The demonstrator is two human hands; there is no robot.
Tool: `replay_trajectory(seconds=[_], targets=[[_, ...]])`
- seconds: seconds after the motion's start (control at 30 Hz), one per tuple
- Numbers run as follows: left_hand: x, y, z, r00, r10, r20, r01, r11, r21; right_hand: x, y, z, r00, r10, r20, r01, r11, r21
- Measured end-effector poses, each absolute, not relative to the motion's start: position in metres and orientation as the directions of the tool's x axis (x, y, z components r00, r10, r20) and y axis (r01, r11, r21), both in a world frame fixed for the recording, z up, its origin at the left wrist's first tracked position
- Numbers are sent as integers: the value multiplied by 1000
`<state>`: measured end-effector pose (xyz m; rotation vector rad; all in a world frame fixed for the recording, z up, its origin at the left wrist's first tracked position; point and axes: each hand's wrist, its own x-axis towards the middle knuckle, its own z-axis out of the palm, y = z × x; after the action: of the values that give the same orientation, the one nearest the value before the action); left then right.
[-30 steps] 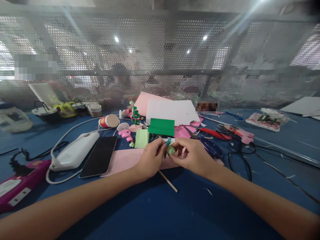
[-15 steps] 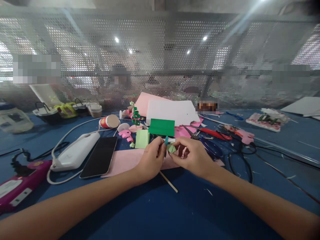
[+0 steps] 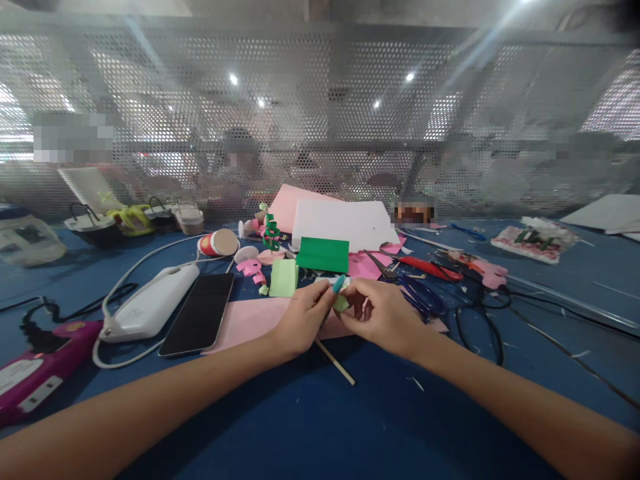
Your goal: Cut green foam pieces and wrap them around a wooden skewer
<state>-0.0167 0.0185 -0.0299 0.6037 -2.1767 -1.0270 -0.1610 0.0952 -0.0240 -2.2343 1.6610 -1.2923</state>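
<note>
Between my two hands is a small light green paper piece (image 3: 341, 304), bent and partly hidden by fingers. My right hand (image 3: 383, 310) pinches it from the right, fingertips curled in. My left hand (image 3: 305, 317) is closed against its other side; a teal nail-like tip shows at the thumb. Below my left hand a thin wooden stick (image 3: 337, 363) slants down; its upper end is hidden, so I cannot tell whether the hand touches it. Pink paper (image 3: 255, 323) lies under the hands. Just beyond are a light green sheet (image 3: 284, 278) and a dark green sheet (image 3: 323, 255).
To the left lie a black phone (image 3: 199, 313), a white power bank (image 3: 153, 303) with a looped cable and a magenta power strip (image 3: 50, 367). On the right are a red-handled cutter (image 3: 430, 268), blue-handled pliers (image 3: 423, 297) and a pink glue gun (image 3: 487, 272).
My left thumb has tilted, its teal tip now pointing up and right over the green paper. The paper piece has turned a little and shows less between the fingers.
</note>
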Motion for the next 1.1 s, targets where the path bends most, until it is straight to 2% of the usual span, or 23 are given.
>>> replay_trajectory(seconds=[0.23, 0.37, 0.63, 0.73, 0.9, 1.1], targets=[[-19, 20, -29, -590, -707, 391, -134, 563, 816, -163, 96, -22, 49, -831, 554, -869, -309, -387], [-18, 21, -29, -590, -712, 380, -113, 539, 835, -164, 96, -22, 65, -838, 542, -888, -296, -352], [-21, 19, -31, -584, -721, 373, -138, 541, 830, -162, 96, -26, 10, -813, 583, -818, -342, -463], [-20, 20, -30, -576, -709, 408, -132, 573, 809, -160, 97, -25, -24, -815, 578, -772, -352, -529], [-17, 21, -29, -563, -703, 434, -115, 587, 801, -160, 98, -22, -73, -810, 582, -742, -346, -574], [-14, 20, -31, -569, -681, 462, -91, 610, 787, -163, 101, -16, 148, -846, 512, -622, -482, -617]])
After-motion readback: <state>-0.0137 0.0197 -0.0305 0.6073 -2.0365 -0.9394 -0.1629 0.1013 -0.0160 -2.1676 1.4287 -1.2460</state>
